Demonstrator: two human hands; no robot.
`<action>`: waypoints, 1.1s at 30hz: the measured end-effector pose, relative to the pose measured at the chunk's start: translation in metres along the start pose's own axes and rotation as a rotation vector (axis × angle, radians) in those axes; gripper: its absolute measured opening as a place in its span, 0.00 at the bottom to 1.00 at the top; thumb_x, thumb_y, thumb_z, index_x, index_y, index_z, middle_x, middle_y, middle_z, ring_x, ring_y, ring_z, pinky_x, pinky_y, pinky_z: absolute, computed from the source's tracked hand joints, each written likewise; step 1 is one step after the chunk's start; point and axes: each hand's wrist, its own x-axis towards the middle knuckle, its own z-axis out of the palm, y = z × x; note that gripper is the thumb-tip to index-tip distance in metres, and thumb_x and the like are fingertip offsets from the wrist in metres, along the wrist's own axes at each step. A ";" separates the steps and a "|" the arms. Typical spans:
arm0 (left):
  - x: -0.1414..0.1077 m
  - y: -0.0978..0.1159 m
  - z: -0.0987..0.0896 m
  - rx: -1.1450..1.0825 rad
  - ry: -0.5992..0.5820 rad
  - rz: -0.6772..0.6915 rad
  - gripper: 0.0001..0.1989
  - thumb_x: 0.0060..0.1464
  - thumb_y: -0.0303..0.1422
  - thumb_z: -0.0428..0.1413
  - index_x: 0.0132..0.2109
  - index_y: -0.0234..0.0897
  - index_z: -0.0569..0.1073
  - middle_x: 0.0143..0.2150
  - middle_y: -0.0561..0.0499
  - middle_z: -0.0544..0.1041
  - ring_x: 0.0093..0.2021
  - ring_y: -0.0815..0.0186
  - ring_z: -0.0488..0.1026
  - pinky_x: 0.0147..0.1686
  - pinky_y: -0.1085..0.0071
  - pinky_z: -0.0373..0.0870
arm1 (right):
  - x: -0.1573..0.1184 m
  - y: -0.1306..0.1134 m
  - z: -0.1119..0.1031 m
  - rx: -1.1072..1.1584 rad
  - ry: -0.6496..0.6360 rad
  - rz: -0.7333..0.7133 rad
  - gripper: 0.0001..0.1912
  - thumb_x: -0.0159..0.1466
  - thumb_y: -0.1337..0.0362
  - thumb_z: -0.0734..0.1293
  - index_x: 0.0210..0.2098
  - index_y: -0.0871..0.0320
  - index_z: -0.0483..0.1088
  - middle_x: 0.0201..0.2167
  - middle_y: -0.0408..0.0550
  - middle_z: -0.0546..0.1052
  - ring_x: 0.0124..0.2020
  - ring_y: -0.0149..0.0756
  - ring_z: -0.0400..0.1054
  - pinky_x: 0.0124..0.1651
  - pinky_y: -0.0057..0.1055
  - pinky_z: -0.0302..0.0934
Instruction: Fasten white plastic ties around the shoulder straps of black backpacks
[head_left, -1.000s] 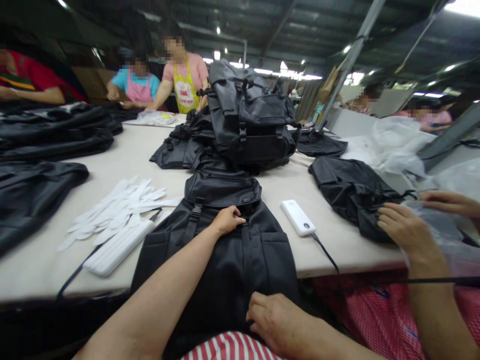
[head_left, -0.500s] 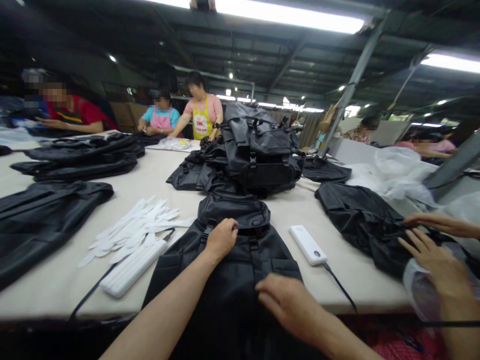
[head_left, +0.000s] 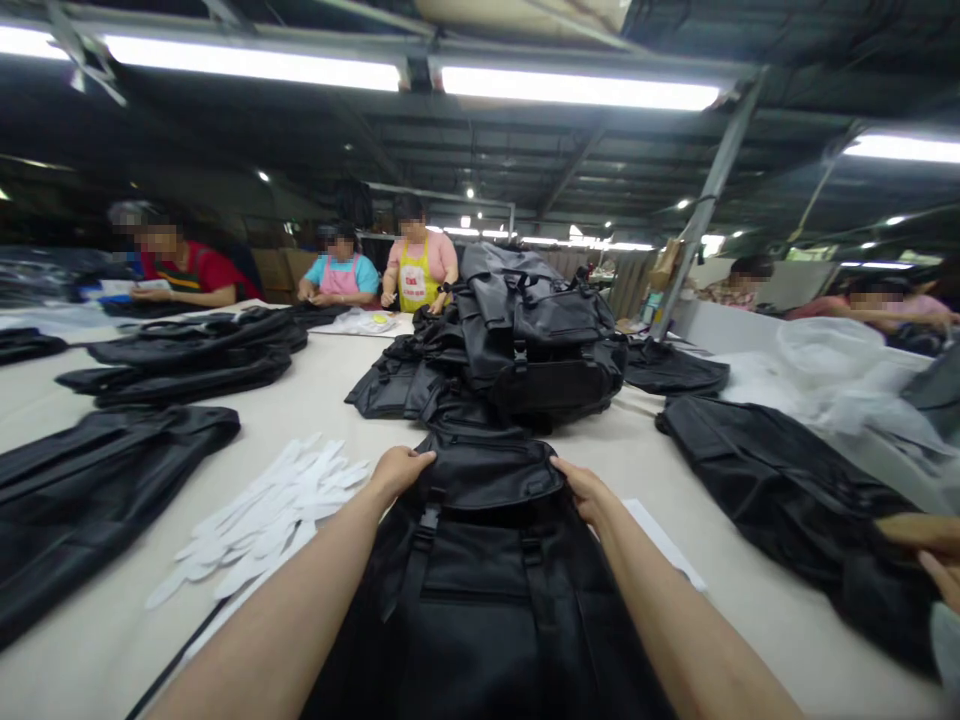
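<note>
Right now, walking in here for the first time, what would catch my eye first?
The tall pile of black backpacks in the middle of the long pale table stands out first. Just in front of it, the person's left hand and right hand rest on the top of another black backpack, beside a fan of white strips. Bright tube lights run across the ceiling overhead.

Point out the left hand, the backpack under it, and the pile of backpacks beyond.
Left hand (head_left: 400, 473): head view, back of the hand.
Black backpack (head_left: 487, 478): head view, top flap.
Backpack pile (head_left: 536, 340): head view, topmost bag.
</note>
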 end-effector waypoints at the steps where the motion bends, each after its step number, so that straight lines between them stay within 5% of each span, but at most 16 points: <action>1: 0.005 0.001 -0.001 -0.032 -0.023 -0.015 0.17 0.42 0.46 0.56 0.26 0.33 0.73 0.32 0.40 0.77 0.39 0.53 0.73 0.35 0.67 0.65 | 0.005 -0.004 -0.001 0.017 0.012 0.007 0.10 0.56 0.62 0.65 0.22 0.62 0.66 0.09 0.40 0.64 0.13 0.28 0.58 0.17 0.24 0.53; 4: 0.018 -0.002 -0.007 -0.158 -0.067 -0.077 0.18 0.41 0.46 0.56 0.29 0.34 0.72 0.35 0.42 0.78 0.39 0.57 0.73 0.32 0.70 0.65 | 0.019 -0.019 -0.002 0.059 0.066 -0.009 0.09 0.54 0.69 0.65 0.20 0.60 0.63 0.07 0.37 0.60 0.10 0.25 0.54 0.15 0.21 0.49; 10: 0.019 -0.025 -0.006 -0.438 -0.163 -0.287 0.24 0.40 0.50 0.56 0.32 0.30 0.71 0.29 0.41 0.77 0.26 0.61 0.73 0.23 0.70 0.65 | 0.026 -0.017 0.012 0.217 -0.001 0.044 0.10 0.57 0.73 0.57 0.21 0.59 0.63 0.13 0.43 0.68 0.16 0.29 0.64 0.22 0.24 0.61; 17: 0.016 -0.009 0.002 -0.831 -0.245 -0.190 0.16 0.43 0.41 0.58 0.37 0.34 0.73 0.35 0.47 0.79 0.36 0.64 0.75 0.35 0.72 0.70 | 0.021 -0.002 0.022 0.314 -0.097 0.150 0.05 0.55 0.64 0.65 0.27 0.60 0.67 0.19 0.45 0.75 0.21 0.33 0.69 0.28 0.29 0.67; 20: 0.016 0.004 0.000 -1.026 -0.410 -0.269 0.14 0.47 0.39 0.56 0.38 0.33 0.74 0.34 0.46 0.80 0.35 0.62 0.76 0.39 0.68 0.72 | 0.020 -0.002 0.027 0.377 -0.151 0.218 0.05 0.56 0.66 0.63 0.28 0.63 0.69 0.22 0.50 0.76 0.25 0.37 0.72 0.34 0.34 0.68; 25: 0.010 0.007 0.003 -1.220 -0.642 -0.432 0.16 0.48 0.38 0.57 0.39 0.29 0.74 0.31 0.42 0.80 0.33 0.56 0.77 0.42 0.60 0.72 | 0.006 0.003 0.030 0.597 -0.300 0.077 0.11 0.60 0.66 0.58 0.33 0.64 0.71 0.28 0.51 0.78 0.35 0.38 0.73 0.44 0.37 0.65; 28: 0.010 0.009 0.007 -1.404 -0.523 -0.336 0.18 0.53 0.41 0.51 0.40 0.27 0.74 0.32 0.41 0.80 0.34 0.55 0.77 0.42 0.58 0.72 | -0.004 -0.004 0.030 0.742 -0.424 -0.063 0.18 0.62 0.57 0.57 0.38 0.63 0.72 0.32 0.51 0.78 0.41 0.40 0.72 0.48 0.39 0.63; 31: 0.015 0.013 0.013 -1.524 -0.286 -0.319 0.20 0.58 0.41 0.45 0.40 0.29 0.73 0.29 0.44 0.79 0.31 0.58 0.77 0.40 0.58 0.73 | -0.003 -0.013 0.030 0.826 -0.353 -0.187 0.19 0.61 0.54 0.58 0.36 0.62 0.73 0.33 0.51 0.78 0.44 0.41 0.70 0.50 0.41 0.61; 33: 0.020 0.013 0.018 -1.510 -0.240 -0.381 0.19 0.59 0.39 0.42 0.42 0.29 0.72 0.26 0.45 0.79 0.29 0.59 0.77 0.38 0.59 0.74 | 0.003 -0.011 0.029 0.850 -0.289 -0.196 0.18 0.61 0.55 0.58 0.33 0.61 0.74 0.32 0.51 0.78 0.45 0.42 0.70 0.51 0.42 0.60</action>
